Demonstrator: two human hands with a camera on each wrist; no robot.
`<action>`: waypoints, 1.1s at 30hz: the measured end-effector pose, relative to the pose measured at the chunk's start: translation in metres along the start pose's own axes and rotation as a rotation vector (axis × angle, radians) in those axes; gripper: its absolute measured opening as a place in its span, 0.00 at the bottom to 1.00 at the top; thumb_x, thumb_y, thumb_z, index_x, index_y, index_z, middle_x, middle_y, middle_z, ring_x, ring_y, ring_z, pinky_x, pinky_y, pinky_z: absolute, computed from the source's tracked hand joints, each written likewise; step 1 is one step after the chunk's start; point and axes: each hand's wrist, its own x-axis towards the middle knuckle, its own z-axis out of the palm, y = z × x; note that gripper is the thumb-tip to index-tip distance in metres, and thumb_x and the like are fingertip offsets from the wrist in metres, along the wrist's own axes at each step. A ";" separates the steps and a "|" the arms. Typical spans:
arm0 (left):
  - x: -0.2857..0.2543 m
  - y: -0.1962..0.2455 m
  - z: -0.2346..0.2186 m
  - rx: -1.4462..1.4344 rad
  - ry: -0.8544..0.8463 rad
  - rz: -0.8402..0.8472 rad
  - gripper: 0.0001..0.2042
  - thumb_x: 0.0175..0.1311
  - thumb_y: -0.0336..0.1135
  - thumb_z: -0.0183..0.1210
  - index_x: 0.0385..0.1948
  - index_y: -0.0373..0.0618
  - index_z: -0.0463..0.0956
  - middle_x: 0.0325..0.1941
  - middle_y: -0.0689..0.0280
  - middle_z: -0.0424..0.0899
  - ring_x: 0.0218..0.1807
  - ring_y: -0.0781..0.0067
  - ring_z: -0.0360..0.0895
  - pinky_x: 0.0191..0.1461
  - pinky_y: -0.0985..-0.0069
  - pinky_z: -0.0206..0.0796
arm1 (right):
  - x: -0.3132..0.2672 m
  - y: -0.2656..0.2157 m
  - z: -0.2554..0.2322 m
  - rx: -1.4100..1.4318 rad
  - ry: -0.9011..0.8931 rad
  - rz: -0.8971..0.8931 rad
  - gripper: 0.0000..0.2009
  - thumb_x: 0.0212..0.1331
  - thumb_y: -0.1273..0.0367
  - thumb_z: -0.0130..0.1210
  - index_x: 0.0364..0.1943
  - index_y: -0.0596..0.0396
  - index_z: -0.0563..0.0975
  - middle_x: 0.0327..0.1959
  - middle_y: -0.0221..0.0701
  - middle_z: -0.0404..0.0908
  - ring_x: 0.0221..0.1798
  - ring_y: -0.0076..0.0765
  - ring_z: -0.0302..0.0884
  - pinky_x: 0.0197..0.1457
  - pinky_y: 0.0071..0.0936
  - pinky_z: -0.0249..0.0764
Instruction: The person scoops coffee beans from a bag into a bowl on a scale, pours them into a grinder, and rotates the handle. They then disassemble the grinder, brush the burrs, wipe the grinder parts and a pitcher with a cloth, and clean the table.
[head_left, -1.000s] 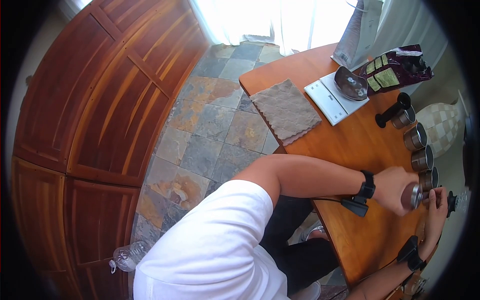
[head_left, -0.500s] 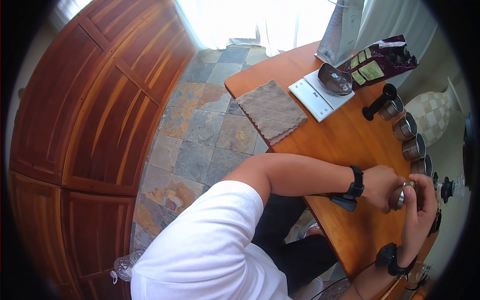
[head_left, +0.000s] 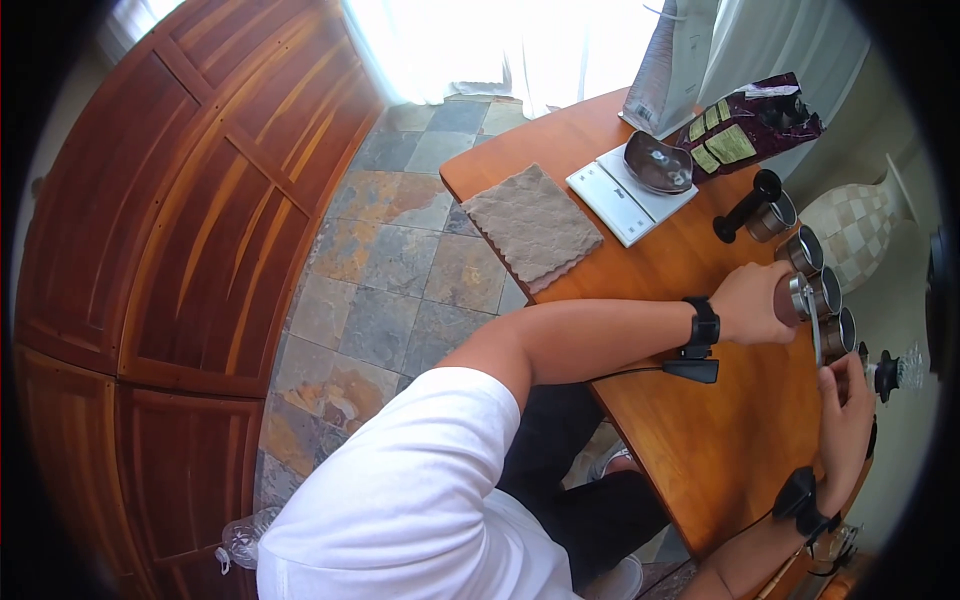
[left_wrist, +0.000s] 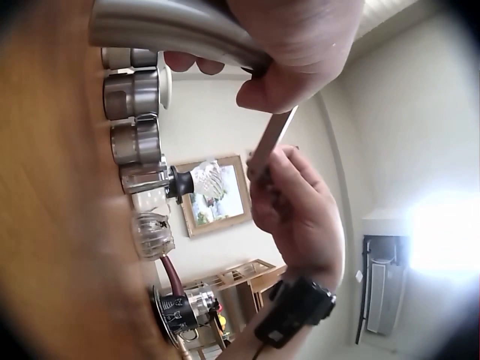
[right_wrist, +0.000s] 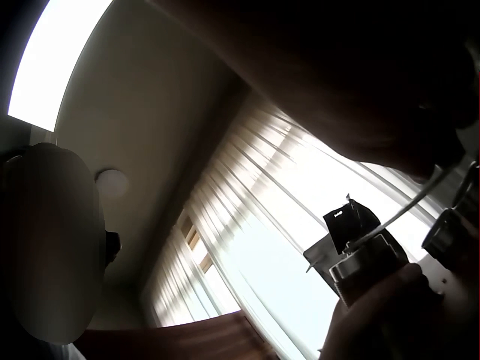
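Firstly, scanning rightward: noted rough mat (head_left: 533, 225) lying flat, well apart from left hand (head_left: 752, 303); then white scale (head_left: 612, 195) bearing dark bowl (head_left: 658, 163), also well apart from same hand. Read left hand as wrapped round brown, metal-capped grinder (head_left: 788, 298). Located grinder inside that grip, so nearer left hand than right hand (head_left: 848, 402). Found row of metal cups (head_left: 803, 255) just past left hand; cannot tell whether touching grinder. Traced crank (head_left: 815, 335): long axis running from grinder's cap, away from left hand, toward right hand. Recorded right hand with thumb and fingers pinching crank's outer end.
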 end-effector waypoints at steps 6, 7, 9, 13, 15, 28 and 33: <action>-0.020 0.000 0.021 0.139 -0.155 0.157 0.27 0.42 0.45 0.76 0.44 0.43 0.79 0.36 0.53 0.88 0.40 0.45 0.86 0.46 0.57 0.78 | -0.033 -0.088 0.000 0.305 -0.059 -0.302 0.13 0.62 0.66 0.68 0.42 0.61 0.78 0.28 0.30 0.75 0.28 0.28 0.68 0.33 0.27 0.65; -0.024 0.002 0.024 0.194 -0.290 0.203 0.27 0.42 0.46 0.76 0.44 0.44 0.79 0.33 0.54 0.88 0.37 0.45 0.86 0.43 0.57 0.78 | -0.032 -0.089 0.001 0.310 -0.049 -0.317 0.13 0.63 0.67 0.67 0.44 0.60 0.78 0.32 0.31 0.76 0.31 0.28 0.71 0.36 0.26 0.67; -0.030 0.005 0.027 0.251 -0.423 0.251 0.26 0.42 0.47 0.75 0.43 0.44 0.79 0.31 0.56 0.87 0.35 0.46 0.86 0.41 0.56 0.78 | -0.025 -0.077 0.003 0.336 -0.015 -0.255 0.13 0.64 0.67 0.66 0.46 0.60 0.78 0.33 0.30 0.76 0.33 0.26 0.71 0.38 0.25 0.68; -0.035 0.011 0.024 0.206 -0.474 0.470 0.26 0.42 0.49 0.74 0.42 0.45 0.80 0.28 0.57 0.86 0.32 0.46 0.85 0.38 0.57 0.77 | 0.009 -0.025 0.019 0.469 0.150 -0.137 0.10 0.73 0.68 0.59 0.52 0.57 0.76 0.38 0.25 0.76 0.41 0.22 0.71 0.46 0.22 0.69; -0.032 0.011 0.023 0.210 -0.467 0.482 0.27 0.41 0.49 0.74 0.42 0.45 0.80 0.29 0.56 0.87 0.32 0.46 0.85 0.38 0.58 0.78 | 0.027 0.004 0.021 0.440 0.224 -0.092 0.09 0.75 0.67 0.57 0.52 0.56 0.76 0.39 0.23 0.76 0.42 0.21 0.70 0.46 0.22 0.69; -0.006 0.003 0.004 0.017 -0.021 -0.014 0.24 0.44 0.40 0.74 0.42 0.41 0.78 0.35 0.52 0.88 0.40 0.45 0.87 0.46 0.61 0.78 | -0.019 -0.053 -0.003 0.334 -0.037 -0.073 0.13 0.65 0.64 0.65 0.42 0.58 0.76 0.27 0.28 0.69 0.31 0.24 0.64 0.36 0.26 0.61; -0.037 0.008 0.034 0.123 -0.348 0.205 0.24 0.41 0.43 0.76 0.41 0.44 0.78 0.34 0.55 0.88 0.38 0.46 0.86 0.42 0.59 0.78 | -0.030 -0.080 -0.007 0.375 -0.119 -0.286 0.14 0.59 0.66 0.70 0.42 0.58 0.79 0.29 0.25 0.72 0.32 0.23 0.66 0.37 0.23 0.63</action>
